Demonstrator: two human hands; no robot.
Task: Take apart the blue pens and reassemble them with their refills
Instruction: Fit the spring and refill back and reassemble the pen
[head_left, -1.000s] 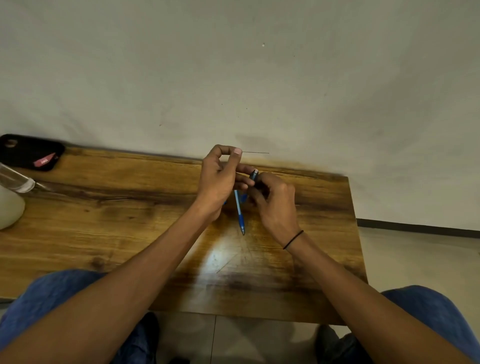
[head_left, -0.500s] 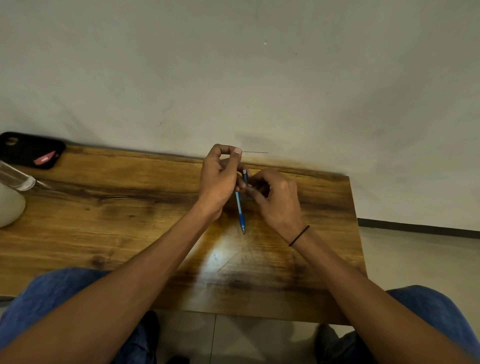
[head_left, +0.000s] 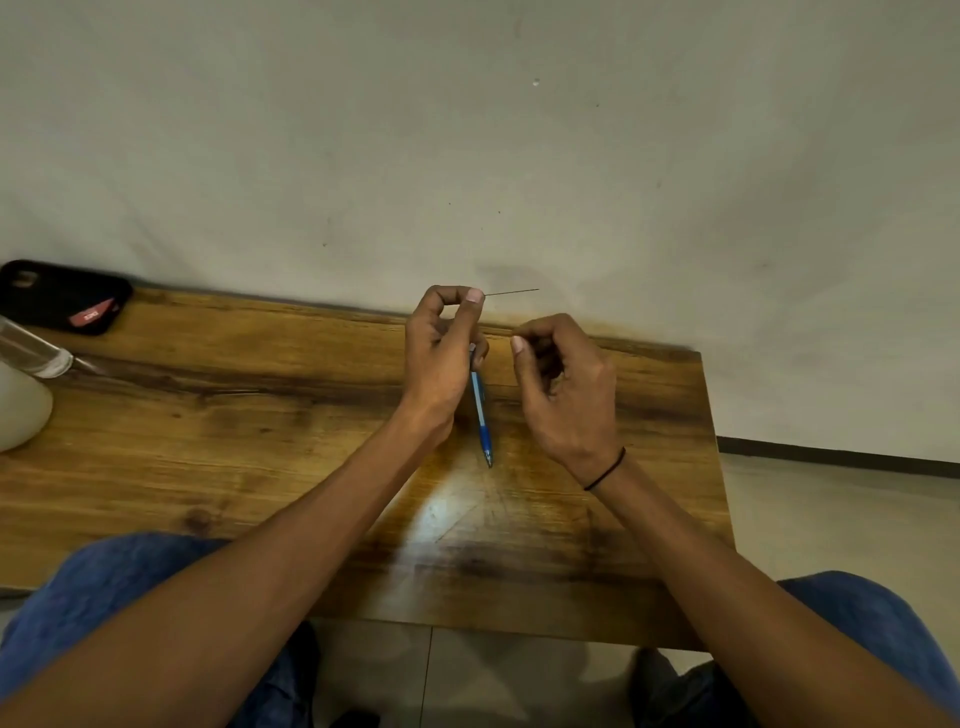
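My left hand (head_left: 439, 358) holds a blue pen (head_left: 479, 410) in its lower fingers, above the wooden table (head_left: 249, 426). The pen hangs almost upright with its tip down, close to the tabletop. Between the same hand's thumb and forefinger is a thin dark refill (head_left: 511, 292), sticking out to the right in front of the wall. My right hand (head_left: 563, 395) hovers just right of the pen and does not touch it. Its fingers are curled in and I see nothing in them. A black band is around that wrist.
A black phone case (head_left: 62, 296) with a red tag lies at the table's far left corner. Near it are a clear bottle (head_left: 34, 353) and a white rounded object (head_left: 18, 415). A wall stands right behind the table. The table's right edge drops to a tiled floor.
My right hand, which held a small blue part at the pen's top, has pulled away to the right. The left hand, pen and refill have stayed in place.
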